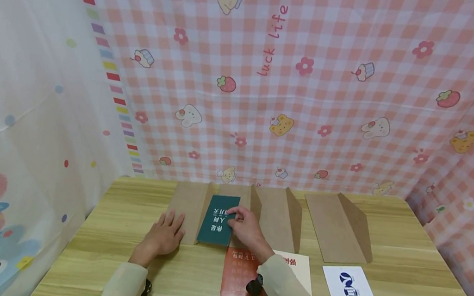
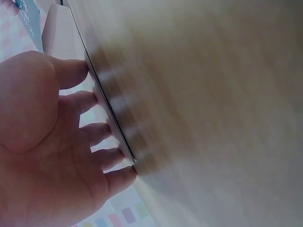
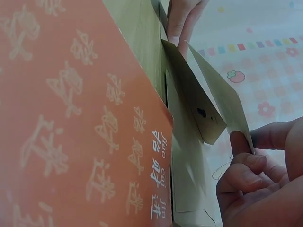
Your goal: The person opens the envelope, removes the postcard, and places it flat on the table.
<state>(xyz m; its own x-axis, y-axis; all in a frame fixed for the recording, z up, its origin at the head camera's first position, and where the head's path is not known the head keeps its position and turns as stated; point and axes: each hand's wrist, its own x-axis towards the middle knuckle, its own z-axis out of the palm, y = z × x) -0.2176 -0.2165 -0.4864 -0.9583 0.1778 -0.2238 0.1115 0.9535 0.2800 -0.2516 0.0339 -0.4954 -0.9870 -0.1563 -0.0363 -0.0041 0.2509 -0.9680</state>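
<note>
A dark green card [image 1: 216,230] with white characters tilts above the brown envelopes in the head view. My right hand [image 1: 249,230] pinches it by its right edge; the right wrist view shows the card's pale back [image 3: 222,97] between thumb and fingers. Beside the card, the leftmost kraft envelope [image 1: 186,204] lies with its flap raised on the right. My left hand [image 1: 165,236] presses on that envelope's left part with fingers spread. In the left wrist view, the left fingertips [image 2: 125,177] rest along the envelope's edge.
Further kraft envelopes, one in the middle [image 1: 275,216] and one at right [image 1: 331,229], lie with flaps out. Nearer me are a red card [image 1: 236,282], a cream card [image 1: 300,269] and a white card with blue print [image 1: 352,294]. A checked cloth [image 1: 328,99] hangs behind the table.
</note>
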